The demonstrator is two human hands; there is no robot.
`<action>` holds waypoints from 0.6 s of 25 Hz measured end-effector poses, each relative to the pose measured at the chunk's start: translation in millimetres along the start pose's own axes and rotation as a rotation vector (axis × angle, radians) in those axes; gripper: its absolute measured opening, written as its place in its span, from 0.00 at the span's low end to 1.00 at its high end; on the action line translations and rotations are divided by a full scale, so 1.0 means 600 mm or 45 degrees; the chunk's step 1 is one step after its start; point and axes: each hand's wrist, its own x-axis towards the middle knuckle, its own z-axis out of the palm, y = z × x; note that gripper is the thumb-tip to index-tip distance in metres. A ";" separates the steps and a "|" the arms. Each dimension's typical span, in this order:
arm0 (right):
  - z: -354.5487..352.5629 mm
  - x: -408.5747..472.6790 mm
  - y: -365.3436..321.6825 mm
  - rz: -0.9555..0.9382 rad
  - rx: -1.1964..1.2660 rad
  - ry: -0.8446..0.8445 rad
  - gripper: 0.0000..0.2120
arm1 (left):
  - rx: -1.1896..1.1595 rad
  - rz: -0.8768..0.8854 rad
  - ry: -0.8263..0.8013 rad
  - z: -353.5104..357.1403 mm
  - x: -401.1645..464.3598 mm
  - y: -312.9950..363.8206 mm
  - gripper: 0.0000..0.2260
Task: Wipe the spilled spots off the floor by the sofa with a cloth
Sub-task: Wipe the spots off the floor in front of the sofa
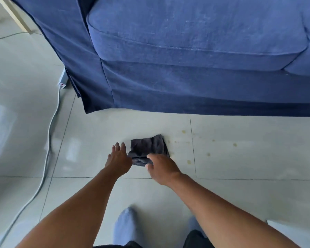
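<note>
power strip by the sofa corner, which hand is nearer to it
Left. The left hand lies flat on the floor, below and right of the power strip; the right hand is farther right, on the cloth.

Pale grey-green glossy tiled floor [240, 194], crossed by thin dark grout lines and reflecting bright window light at left. Lying directly on it: a crumpled dark grey cloth [149, 146], sitting on the tile in front of the sofa; small yellowish spilled spots [234, 144], scattering to the right of the cloth on both sides of a grout line; a dark blue fabric-covered sofa [186, 83], its skirt hanging down to the tiles; a white power strip [63, 81] resting beside the sofa's left corner; and a pale grey cable [48, 140] trailing from the strip toward the lower left edge.
</note>
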 end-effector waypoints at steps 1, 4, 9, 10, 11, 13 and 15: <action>0.039 0.035 0.008 -0.041 -0.084 -0.052 0.20 | 0.021 0.000 -0.006 0.007 0.024 -0.009 0.32; 0.115 0.109 0.017 -0.117 -0.270 -0.055 0.33 | 0.100 0.049 -0.036 0.032 0.054 -0.033 0.37; 0.102 0.195 0.075 -0.118 -0.347 0.121 0.36 | 0.169 0.104 0.038 0.061 0.056 -0.044 0.43; 0.078 0.214 0.091 -0.077 -0.344 0.148 0.35 | 0.178 0.099 0.034 0.059 0.056 -0.044 0.44; 0.055 0.230 0.105 -0.031 -0.344 0.162 0.35 | 0.199 0.093 0.024 0.056 0.057 -0.043 0.44; 0.027 0.238 0.125 0.038 -0.335 0.136 0.33 | 0.278 0.071 -0.018 0.050 0.056 -0.037 0.46; 0.044 0.194 0.130 0.024 -0.299 0.117 0.31 | 0.386 0.064 -0.002 0.045 0.056 -0.019 0.47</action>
